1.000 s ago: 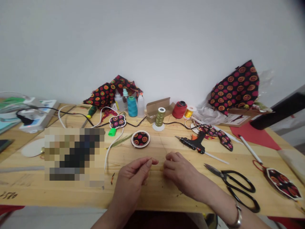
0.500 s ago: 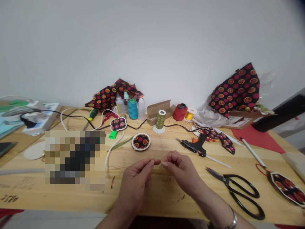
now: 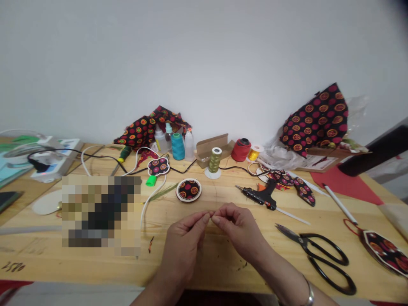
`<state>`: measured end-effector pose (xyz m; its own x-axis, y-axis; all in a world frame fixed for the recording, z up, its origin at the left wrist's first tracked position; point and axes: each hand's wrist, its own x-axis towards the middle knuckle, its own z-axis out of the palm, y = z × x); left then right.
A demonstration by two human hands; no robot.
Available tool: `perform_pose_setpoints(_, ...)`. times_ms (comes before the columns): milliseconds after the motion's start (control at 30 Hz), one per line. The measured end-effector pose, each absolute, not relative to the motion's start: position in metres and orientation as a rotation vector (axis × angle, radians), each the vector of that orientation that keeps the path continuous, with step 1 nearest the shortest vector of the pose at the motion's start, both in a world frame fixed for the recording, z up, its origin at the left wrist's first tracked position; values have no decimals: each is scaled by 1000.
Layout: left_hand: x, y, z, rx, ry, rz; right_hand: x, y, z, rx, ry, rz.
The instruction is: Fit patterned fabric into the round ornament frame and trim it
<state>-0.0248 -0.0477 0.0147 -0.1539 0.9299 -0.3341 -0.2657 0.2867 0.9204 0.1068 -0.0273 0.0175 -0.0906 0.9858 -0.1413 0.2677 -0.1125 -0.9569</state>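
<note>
Left hand (image 3: 183, 242) and right hand (image 3: 242, 233) have closed the gap that stood between them a second ago, and their fingertips now meet above the wooden table (image 3: 105, 270). Each pinches thumb and forefinger together; whatever may be between them is too small to tell. Beyond the meeting fingertips, apart from both hands, stands the olive thread spool (image 3: 215, 161). The round patterned disc (image 3: 189, 190) lies flat, nearer the hands and left of the spool, touching neither hand. Black-handled scissors (image 3: 304, 242) rest to the right of the right hand, with the glue gun (image 3: 263, 195) farther back.
</note>
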Motion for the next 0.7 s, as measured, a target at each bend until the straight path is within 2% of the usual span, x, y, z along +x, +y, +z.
perform_pose_setpoints(467, -27, -49, 10, 703, 1258, 1219, 105, -27, 21, -1407, -1337, 1335)
perform_pose_setpoints(700, -32, -46, 11, 674, 1173, 1290, 112, -16, 17, -1389, -1039, 1488)
